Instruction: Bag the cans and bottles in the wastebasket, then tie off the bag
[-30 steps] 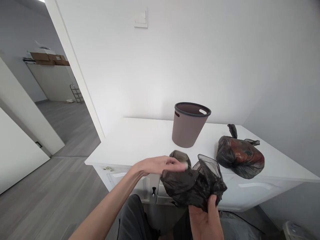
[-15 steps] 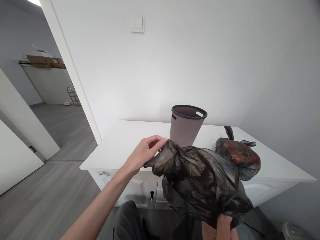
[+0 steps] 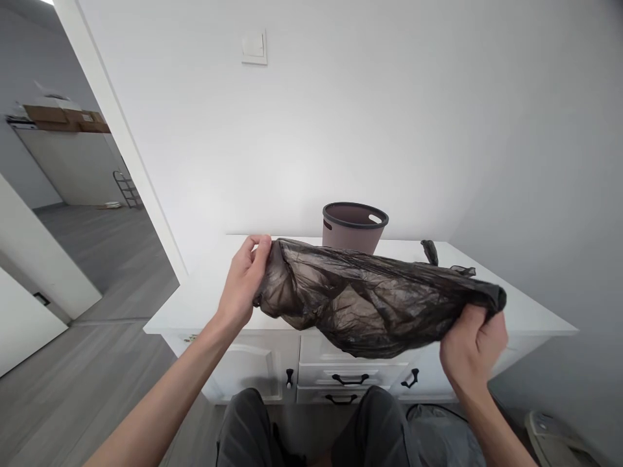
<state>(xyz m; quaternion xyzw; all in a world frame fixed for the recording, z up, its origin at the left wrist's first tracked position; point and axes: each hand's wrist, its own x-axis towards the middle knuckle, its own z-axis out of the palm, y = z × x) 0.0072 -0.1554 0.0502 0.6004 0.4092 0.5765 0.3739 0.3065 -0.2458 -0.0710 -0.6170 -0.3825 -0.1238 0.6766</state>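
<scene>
A thin black plastic bag (image 3: 370, 298) is stretched sideways between my two hands, in front of the cabinet. My left hand (image 3: 246, 279) pinches its left end between thumb and fingers. The right end is gripped in my right hand (image 3: 474, 340), its fingers closed round the plastic. Behind the bag, a mauve bin (image 3: 348, 237) with a dark rim stands upright on the white cabinet top (image 3: 209, 292); the bag hides its lower part. Knotted ends of another black bag (image 3: 429, 251) stick up behind on the right, the rest of it hidden.
The white cabinet has drawers with black handles (image 3: 350, 379) below the bag. My knees are close to its front. A greyish bag (image 3: 440, 438) lies low at the right, near a pale appliance (image 3: 559, 441). A doorway opens at the left.
My right hand has risen and moved right from beneath the bag. My left hand has moved left and up. The bunched bag is now pulled out wide, covering the other bag's body.
</scene>
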